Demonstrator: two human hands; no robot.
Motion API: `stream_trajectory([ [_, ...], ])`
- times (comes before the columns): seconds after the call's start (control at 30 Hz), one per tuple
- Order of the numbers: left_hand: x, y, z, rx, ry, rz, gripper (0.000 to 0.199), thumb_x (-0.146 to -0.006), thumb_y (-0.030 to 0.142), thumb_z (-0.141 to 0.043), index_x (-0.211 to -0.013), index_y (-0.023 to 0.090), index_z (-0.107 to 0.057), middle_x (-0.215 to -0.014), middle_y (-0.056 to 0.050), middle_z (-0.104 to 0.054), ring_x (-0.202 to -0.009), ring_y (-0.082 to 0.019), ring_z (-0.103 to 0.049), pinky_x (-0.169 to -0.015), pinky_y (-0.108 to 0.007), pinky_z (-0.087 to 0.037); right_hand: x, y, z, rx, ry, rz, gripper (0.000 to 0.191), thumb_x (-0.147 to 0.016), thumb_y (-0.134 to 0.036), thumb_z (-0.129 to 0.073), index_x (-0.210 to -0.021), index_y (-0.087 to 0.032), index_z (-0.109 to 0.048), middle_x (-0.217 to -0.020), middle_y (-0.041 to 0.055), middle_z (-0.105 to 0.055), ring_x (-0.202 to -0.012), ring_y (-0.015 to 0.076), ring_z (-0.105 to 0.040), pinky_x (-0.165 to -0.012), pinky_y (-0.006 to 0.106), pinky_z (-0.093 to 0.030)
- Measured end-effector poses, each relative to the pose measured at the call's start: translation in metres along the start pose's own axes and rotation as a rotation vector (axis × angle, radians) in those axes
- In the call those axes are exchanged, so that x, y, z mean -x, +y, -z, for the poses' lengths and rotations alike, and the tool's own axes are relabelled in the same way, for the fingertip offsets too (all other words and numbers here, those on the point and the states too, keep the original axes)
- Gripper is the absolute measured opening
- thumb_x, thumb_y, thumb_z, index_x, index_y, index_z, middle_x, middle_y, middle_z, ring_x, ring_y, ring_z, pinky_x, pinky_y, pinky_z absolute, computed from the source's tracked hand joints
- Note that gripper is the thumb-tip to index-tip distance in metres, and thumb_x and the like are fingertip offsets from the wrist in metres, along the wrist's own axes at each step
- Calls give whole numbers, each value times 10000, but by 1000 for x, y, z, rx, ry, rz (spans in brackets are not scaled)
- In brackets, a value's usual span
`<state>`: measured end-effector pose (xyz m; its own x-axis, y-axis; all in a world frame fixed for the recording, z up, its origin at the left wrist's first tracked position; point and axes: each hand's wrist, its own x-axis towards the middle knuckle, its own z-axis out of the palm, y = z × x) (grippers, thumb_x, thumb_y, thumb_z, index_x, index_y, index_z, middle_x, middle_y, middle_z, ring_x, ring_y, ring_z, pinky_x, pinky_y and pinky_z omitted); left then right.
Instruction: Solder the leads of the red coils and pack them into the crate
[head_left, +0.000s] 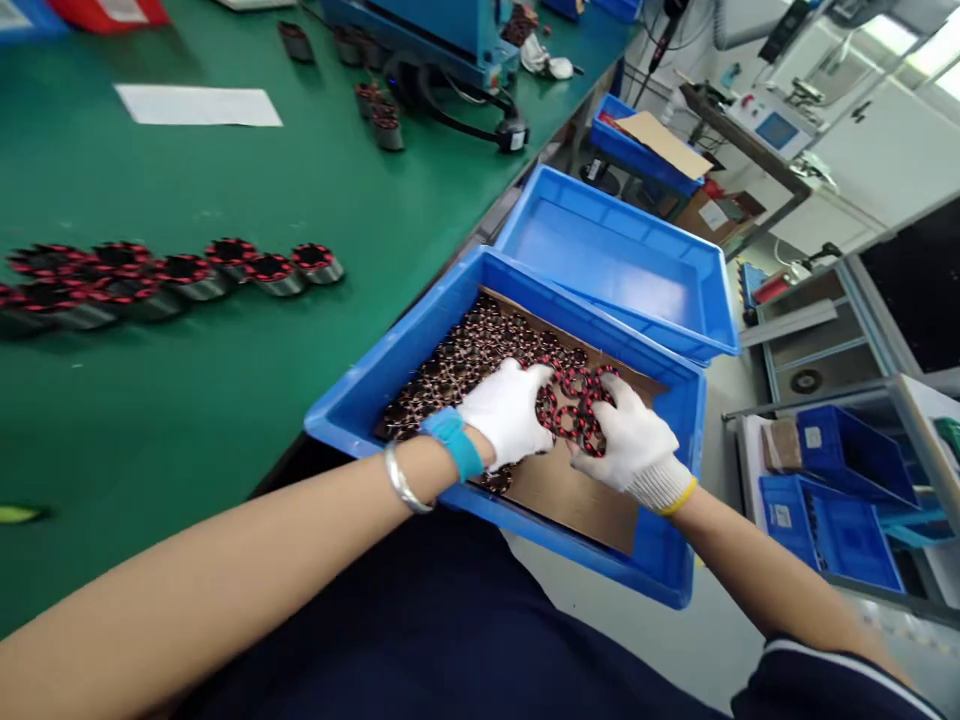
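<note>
In the head view, both your gloved hands are inside the blue box [679, 410], with a cluster of red-marked coils [574, 400] caught between them. Your left hand [510, 412] is clamped on the cluster's left side, and your right hand [634, 435] is curled around its right side, fingers bent over the outer coils. The cluster is over the cardboard sheet [577, 500], just beside the packed coils [465, 360]; you cannot tell from here whether it rests on the sheet or hangs slightly above it.

Press evenly from both sides, since only squeeze seems to hold the middle coils and a loose palm could let one drop. Hold the group level, so that the ends stay in one plane. Your left knuckles are close to the packed coils, so mind that they do not snag the fine wires there. Handle the coils by their outer sides rather than by the red-marked ends, which look the easier part to bend. The blue band [456, 440] and bracelet [403, 478] on your left wrist could catch too; lift them clear of the wires.
</note>
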<state>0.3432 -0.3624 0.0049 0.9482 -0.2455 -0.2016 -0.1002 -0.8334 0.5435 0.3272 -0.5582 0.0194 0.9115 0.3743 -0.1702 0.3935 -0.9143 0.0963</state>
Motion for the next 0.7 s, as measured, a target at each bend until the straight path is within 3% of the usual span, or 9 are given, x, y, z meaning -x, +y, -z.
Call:
stream_trajectory([
  [0.13,-24,22,-68,26,-200,-55,814,-534,410,-749,-1283,218,-498,-1082,-113,-519,-881,-251,-635,-797,-321,-531,29,31,-45,-41,-134,-101,508,-736,-592,-553,-1066,-208,-587,-1407,116,-361,-1101,299,-532,-823,401,-518],
  [0.23,-36,28,-94,-25,-252,-87,653,-593,390,-719,-1195,204,-550,-1074,-125,-526,-875,-255,-637,-811,-339,-530,21,36,-65,-36,-255,-154,543,-721,-612,-562,-1089,-214,-581,-1289,131,-438,-995,303,-591,-748,420,-531],
  [0.33,-40,32,-102,-55,-276,-100,448,-703,312,-620,-1130,185,-580,-1086,-137,-527,-896,-254,-639,-821,-355,-529,7,38,-75,-17,-393,-171,612,-679,-612,-617,-1124,-196,-559,-1203,145,-470,-894,298,-630,-688,427,-537],
  [0.47,-34,31,-99,-68,-314,-115,565,-701,251,-618,-1248,166,-504,-1174,-169,-499,-927,-264,-635,-812,-364,-533,4,42,-73,7,-514,-105,753,-593,-659,-693,-1167,-196,-541,-1343,177,-382,-936,312,-631,-707,426,-534],
  [0.57,-27,25,-94,-68,-352,-142,555,-722,193,-585,-1270,170,-494,-1181,-164,-520,-925,-268,-637,-807,-366,-535,7,46,-55,23,-588,-97,792,-553,-661,-722,-1186,-220,-543,-1388,165,-364,-976,323,-621,-733,425,-521],
  [0.63,-23,21,-90,-76,-365,-166,487,-745,162,-545,-1232,166,-526,-1137,-152,-554,-928,-269,-639,-816,-366,-532,3,48,-39,13,-550,-119,723,-634,-681,-654,-1201,-249,-537,-1300,133,-461,-975,315,-618,-727,413,-510],
  [0.7,-20,19,-86,-99,-365,-205,436,-761,170,-532,-1196,162,-545,-1094,-145,-576,-911,-268,-644,-804,-363,-535,-7,47,-27,11,-399,-145,571,-795,-650,-499,-1216,-264,-523,-1185,104,-533,-970,295,-614,-724,394,-500],
])
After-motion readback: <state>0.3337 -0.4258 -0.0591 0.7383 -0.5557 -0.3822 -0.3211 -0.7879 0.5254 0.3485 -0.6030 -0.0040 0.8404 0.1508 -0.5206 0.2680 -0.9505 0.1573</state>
